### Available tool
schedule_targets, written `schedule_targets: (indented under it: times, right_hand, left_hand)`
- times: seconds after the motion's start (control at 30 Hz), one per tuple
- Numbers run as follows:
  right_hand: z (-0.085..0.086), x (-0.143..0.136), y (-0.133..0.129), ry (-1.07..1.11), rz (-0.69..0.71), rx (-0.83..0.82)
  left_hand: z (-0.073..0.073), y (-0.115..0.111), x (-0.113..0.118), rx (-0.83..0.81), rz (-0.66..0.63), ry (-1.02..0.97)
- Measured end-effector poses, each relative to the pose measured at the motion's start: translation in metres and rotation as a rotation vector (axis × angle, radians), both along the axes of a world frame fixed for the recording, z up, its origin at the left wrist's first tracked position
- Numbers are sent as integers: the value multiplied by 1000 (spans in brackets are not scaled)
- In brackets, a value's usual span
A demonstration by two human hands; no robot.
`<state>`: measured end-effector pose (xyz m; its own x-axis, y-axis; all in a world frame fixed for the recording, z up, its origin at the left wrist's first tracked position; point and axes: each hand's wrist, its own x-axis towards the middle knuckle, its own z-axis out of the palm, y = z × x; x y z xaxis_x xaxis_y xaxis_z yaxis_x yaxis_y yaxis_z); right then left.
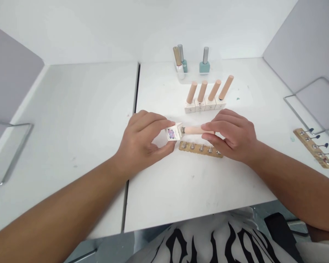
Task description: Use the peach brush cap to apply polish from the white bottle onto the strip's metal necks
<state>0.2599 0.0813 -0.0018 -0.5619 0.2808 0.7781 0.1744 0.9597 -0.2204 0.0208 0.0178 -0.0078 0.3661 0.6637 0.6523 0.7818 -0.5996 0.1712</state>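
Looks like working at the neck of a small bottle [173, 132], either twisting the cap [197, 130] off or putting it back on; can't tell which. Can see a thin dark ring between bottle and cap. Seems to call for a tight hold on the bottle, and for moving the cap slowly and straight, so as not to spill. Pinching the bottle between thumb and finger of the left hand [146, 137]. Pinching the other end of the cap with the right hand [233, 133]. Not touching hand to hand. Holding the bottle tipped on its side, in between both hands, over the table [167, 197], just past the strip [196, 149] and nearer than the four bottles [200, 106].
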Motion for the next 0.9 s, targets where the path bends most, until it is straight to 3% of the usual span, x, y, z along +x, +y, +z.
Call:
schedule_targets:
  times: [0.2, 0.33, 0.5, 0.67, 0.9]
  right_hand:
    - [10, 1, -8, 4, -141, -730]
    - [8, 3, -4, 142, -146, -994]
    - [2, 3, 4, 278, -66, -1181]
    - [-2, 10, 14, 353, -19, -1233]
    - [-3, 18, 28, 260, 142, -1286]
  left_hand:
    - [1, -1, 1, -45, -16, 7]
    - [1, 0, 0, -108, 3, -32]
    - [1, -1, 0, -151, -1, -99]
    - [0, -3, -4, -183, -30, -160]
    - [-2, -2, -10, -267, -48, -269]
